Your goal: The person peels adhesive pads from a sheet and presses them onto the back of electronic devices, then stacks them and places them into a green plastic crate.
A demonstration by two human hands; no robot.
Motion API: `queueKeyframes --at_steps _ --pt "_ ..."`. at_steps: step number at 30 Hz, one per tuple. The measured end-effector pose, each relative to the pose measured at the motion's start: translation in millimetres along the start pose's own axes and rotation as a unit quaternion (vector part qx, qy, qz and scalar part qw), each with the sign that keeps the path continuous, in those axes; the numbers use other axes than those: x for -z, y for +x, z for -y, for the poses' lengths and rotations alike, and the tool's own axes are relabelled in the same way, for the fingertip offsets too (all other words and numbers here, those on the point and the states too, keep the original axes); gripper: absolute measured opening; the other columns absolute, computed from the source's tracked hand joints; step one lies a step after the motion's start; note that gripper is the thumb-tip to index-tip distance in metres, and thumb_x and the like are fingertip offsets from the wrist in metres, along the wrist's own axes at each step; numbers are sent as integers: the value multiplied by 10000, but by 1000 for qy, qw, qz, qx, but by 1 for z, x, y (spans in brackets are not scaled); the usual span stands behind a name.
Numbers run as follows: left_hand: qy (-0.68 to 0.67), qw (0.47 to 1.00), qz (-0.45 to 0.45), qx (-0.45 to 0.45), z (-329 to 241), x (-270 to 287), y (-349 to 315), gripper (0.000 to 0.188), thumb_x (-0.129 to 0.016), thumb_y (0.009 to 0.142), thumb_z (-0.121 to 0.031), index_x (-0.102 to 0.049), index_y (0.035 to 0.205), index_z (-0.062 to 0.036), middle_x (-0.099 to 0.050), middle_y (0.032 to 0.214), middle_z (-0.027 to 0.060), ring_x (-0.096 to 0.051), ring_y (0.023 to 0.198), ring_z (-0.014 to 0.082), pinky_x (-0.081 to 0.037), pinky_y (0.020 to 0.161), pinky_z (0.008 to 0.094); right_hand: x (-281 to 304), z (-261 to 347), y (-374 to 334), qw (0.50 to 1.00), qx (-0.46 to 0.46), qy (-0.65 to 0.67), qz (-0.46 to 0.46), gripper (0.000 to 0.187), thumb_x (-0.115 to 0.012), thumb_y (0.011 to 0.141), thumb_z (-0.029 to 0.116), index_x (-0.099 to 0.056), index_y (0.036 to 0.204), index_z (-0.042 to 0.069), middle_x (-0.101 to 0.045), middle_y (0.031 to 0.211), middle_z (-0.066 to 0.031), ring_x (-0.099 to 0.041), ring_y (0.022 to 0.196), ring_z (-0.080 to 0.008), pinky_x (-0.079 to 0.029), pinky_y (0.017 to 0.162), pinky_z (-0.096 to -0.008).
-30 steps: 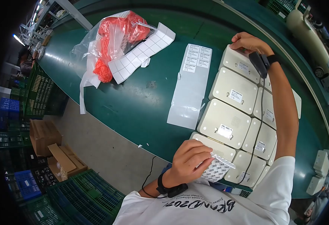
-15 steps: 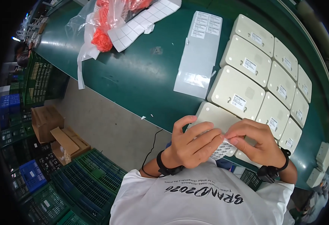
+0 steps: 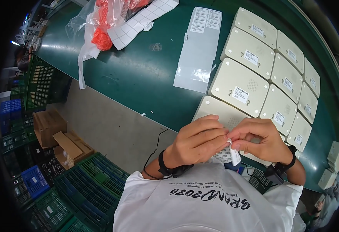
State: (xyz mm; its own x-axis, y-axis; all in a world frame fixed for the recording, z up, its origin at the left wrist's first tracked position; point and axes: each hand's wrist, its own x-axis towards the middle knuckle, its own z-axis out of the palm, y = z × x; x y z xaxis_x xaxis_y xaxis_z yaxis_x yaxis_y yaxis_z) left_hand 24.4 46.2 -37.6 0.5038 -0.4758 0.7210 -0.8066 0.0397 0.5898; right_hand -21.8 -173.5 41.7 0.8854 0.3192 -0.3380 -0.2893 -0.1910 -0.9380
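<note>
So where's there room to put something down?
On the green table, between the red bag and label sheet, beside a small scrap. It's crowded right of the sheet: beige boxes sit packed, and the left hand and right hand partly hide the nearest.

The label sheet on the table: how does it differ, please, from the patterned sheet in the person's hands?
The label sheet lies flat on the table; the patterned sheet is bent, held by the left hand and right hand. The label sheet is grey with white labels at one end; the patterned sheet shows repeated dark print on white. Both look thin.
</note>
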Motion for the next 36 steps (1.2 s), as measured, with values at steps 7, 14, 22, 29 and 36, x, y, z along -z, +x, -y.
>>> queueKeyframes --at_steps 7,14,22,29,36 --pt "27 998 -9 -52 3 -7 0 336 -856 721 -40 -674 1001 -2 -731 960 131 -689 900 304 -602 852 465 0 -15 -4 985 146 -87 -24 176 -807 808 1 -732 968 13 -694 898 -91 -662 725 -180 -521 630 -280" --pt "57 997 -42 -18 7 -16 5 222 -825 721 -14 -688 889 34 -712 920 148 -675 868 295 -600 819 448 -1 -11 -6 971 143 -173 -84 189 -782 823 0 -678 981 3 -687 941 -81 -661 750 -163 -523 663 -278" --pt "61 998 -16 30 8 -20 3 253 -835 683 14 -696 895 9 -709 946 116 -666 890 290 -581 836 440 225 -34 79 898 75 -274 -335 260 -614 1009 248 -670 1110 14 -690 1027 -35 -575 841 -74 -478 745 -253" --pt "105 994 12 32 6 -19 7 272 -835 682 4 -676 904 5 -708 953 112 -662 893 278 -576 823 429 270 -59 134 853 102 -373 -349 295 -598 1014 254 -668 1108 -17 -695 990 -103 -611 889 -166 -483 822 -300" --pt "112 993 19 34 7 -19 8 283 -836 686 -5 -668 914 5 -709 940 112 -664 887 278 -575 817 426 272 -56 139 857 79 -377 -341 289 -595 974 222 -673 1086 -34 -682 1064 -170 -638 950 -285 -493 876 -352"
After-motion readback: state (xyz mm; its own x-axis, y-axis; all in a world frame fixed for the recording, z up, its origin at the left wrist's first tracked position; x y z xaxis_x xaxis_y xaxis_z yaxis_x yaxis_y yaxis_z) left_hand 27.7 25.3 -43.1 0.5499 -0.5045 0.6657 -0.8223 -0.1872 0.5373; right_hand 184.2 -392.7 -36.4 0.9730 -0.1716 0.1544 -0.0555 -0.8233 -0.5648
